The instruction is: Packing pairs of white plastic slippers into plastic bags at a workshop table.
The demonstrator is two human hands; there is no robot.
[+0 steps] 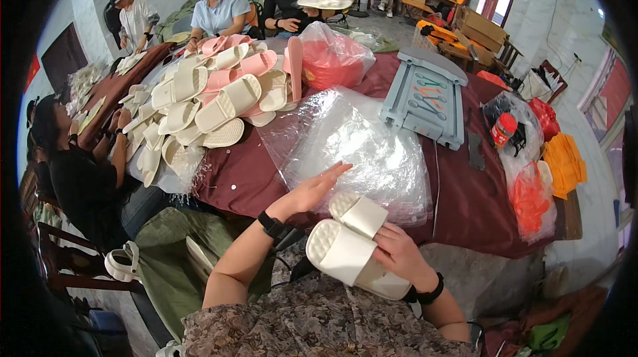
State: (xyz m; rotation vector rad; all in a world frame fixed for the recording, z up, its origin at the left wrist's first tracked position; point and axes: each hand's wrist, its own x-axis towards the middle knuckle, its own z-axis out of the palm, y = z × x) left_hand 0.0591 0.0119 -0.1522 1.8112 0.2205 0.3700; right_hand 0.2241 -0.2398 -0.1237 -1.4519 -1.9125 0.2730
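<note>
My right hand [400, 255] grips a pair of cream slide sandals [341, 253] over my lap, its fingers tucked into the straps. The two sandals lie side by side, one slightly behind the other. My left hand [318, 191] is stretched out flat with nothing in it. It reaches over the near left edge of a stack of clear plastic bags [359, 138]. I cannot tell whether its fingertips touch the plastic. Left of the bags rises a big heap of cream and pink slides [229, 101].
A red-brown cloth [246, 178] covers the table. Beyond the bags stand a grey plastic board [425, 98] and a pink-filled bag [332, 58]. At right are a red-lidded jar [504, 129] and orange bags [565, 164]. Several people sit around the far and left sides.
</note>
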